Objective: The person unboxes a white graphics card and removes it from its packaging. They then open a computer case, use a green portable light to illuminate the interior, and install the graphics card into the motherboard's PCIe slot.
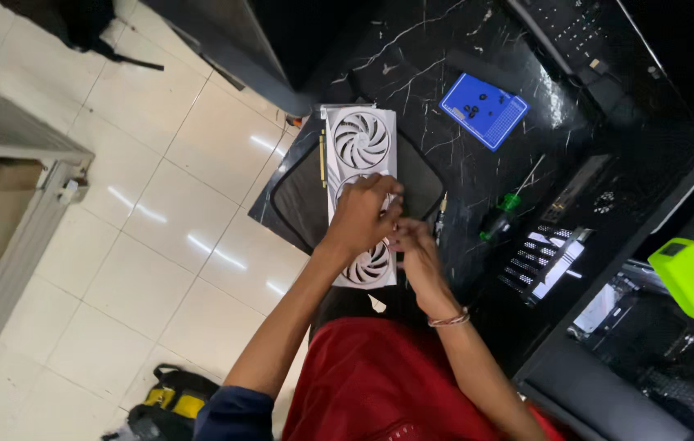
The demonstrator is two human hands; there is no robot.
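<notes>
Near the middle of the frame lay one white graphics card with three round fans, set lengthwise on a dark mat on the black marble-patterned counter. The top fan showed in full, the middle one was mostly hidden, and the bottom one peeked out below the wrist. Two hands worked on it – the left hand lay over the middle fan, fingers curled down and pressed against the card's right edge, while the right hand sat just beside the same edge, its fingertips drawn together at the card's side; what they pinched, if anything, could not be told. The two hands touched or nearly touched there. One thin bangle circled the right wrist.

To the upper right lay one blue tray holding about seven small dark screws. Right of the card, one green-handled screwdriver rested on the counter, and further right one black-and-white finned part. At the far right edge sat one bright lime-green device. In the lower left, on the pale tiled floor, stood one black-and-yellow bag – partly cut off by the frame. The person's red garment filled the lower centre
</notes>
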